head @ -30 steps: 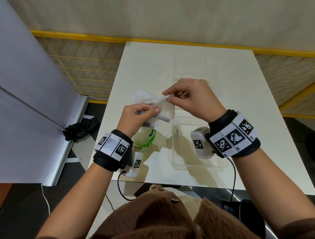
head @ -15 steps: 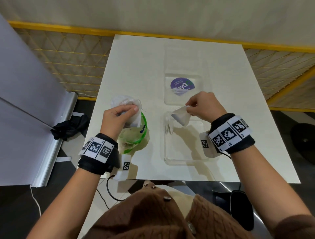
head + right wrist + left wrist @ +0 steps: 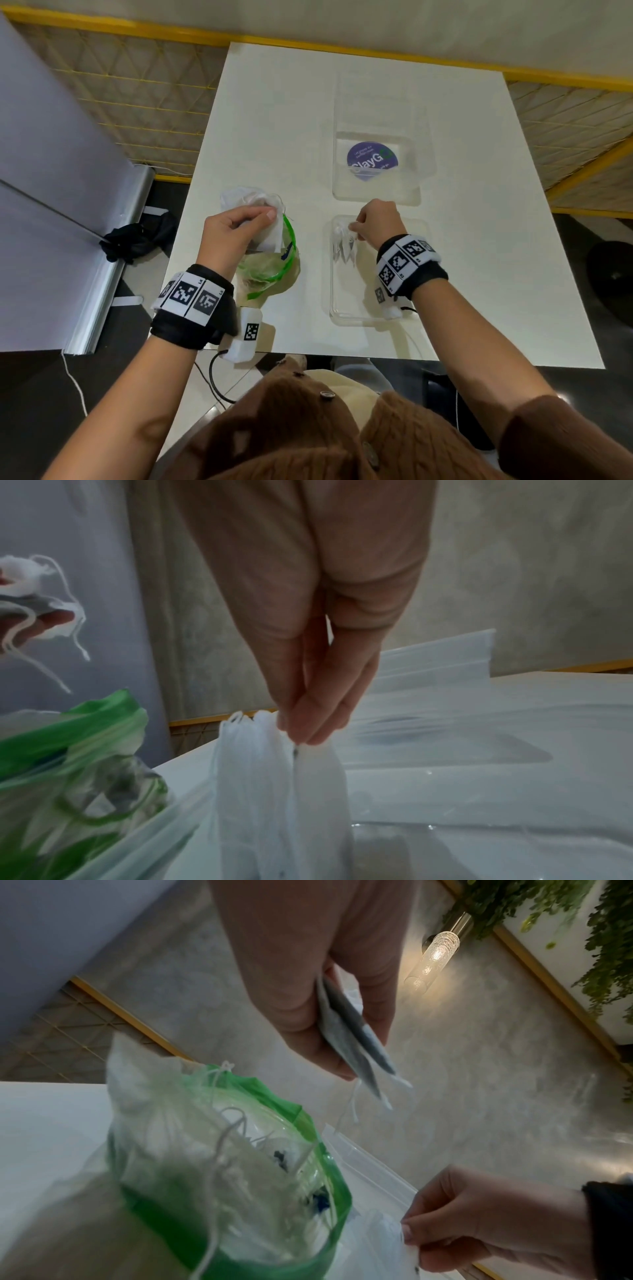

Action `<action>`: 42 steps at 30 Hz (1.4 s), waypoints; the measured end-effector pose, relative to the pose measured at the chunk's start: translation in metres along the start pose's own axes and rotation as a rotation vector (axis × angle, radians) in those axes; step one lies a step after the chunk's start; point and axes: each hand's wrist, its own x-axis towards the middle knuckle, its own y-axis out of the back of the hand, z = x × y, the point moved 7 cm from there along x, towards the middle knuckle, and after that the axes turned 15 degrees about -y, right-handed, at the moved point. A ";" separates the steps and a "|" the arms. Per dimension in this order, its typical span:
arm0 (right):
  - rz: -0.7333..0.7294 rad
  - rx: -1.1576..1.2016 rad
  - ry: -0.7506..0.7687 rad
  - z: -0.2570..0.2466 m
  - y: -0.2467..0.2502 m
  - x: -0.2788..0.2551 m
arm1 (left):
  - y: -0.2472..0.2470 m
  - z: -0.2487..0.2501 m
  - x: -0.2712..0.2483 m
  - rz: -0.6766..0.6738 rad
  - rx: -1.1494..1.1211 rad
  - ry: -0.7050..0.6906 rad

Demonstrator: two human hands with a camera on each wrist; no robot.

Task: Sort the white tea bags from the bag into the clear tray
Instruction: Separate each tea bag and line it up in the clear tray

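Note:
A clear plastic bag with a green rim (image 3: pixel 274 274) (image 3: pixel 240 1191) lies open on the white table and holds white tea bags with strings. My left hand (image 3: pixel 263 222) (image 3: pixel 349 1053) hovers over its mouth and grips a small bundle of tea bags (image 3: pixel 270 233) (image 3: pixel 356 1037). To the right lies the clear tray (image 3: pixel 346 308) (image 3: pixel 479 791). A short row of tea bags (image 3: pixel 342 245) (image 3: pixel 260 777) stands on edge at its far left corner. My right hand (image 3: pixel 354 228) (image 3: pixel 304 734) pinches the top of the tea bag (image 3: pixel 318 777) at the right end of that row.
A second clear tray with a round purple sticker (image 3: pixel 373 161) sits just beyond the first one. A yellow rail (image 3: pixel 342 36) runs behind the table. A grey panel (image 3: pixel 51 188) stands off the table's left side, with a black glove (image 3: pixel 133 240) on the floor beside it.
My right hand drew one tea bag off the bundle, carried it right and lowered it into the tray's far left corner. My left hand sank toward the bag's mouth with the rest.

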 end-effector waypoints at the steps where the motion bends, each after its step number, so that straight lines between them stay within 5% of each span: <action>1: 0.009 0.005 0.005 -0.002 0.000 0.001 | 0.001 -0.001 0.001 0.000 0.000 0.007; 22: 0.007 0.277 -0.012 0.011 0.008 0.006 | -0.012 0.009 0.005 -0.060 -0.040 0.008; 27: 0.037 0.264 -0.033 0.012 0.020 0.006 | -0.019 0.015 0.002 -0.054 -0.115 0.034; 33: -0.146 0.259 -0.123 0.030 0.002 0.009 | -0.019 0.010 0.000 -0.047 -0.141 0.061; 42: -0.058 0.154 -0.100 0.042 0.007 0.008 | -0.020 0.009 -0.004 -0.044 -0.123 0.078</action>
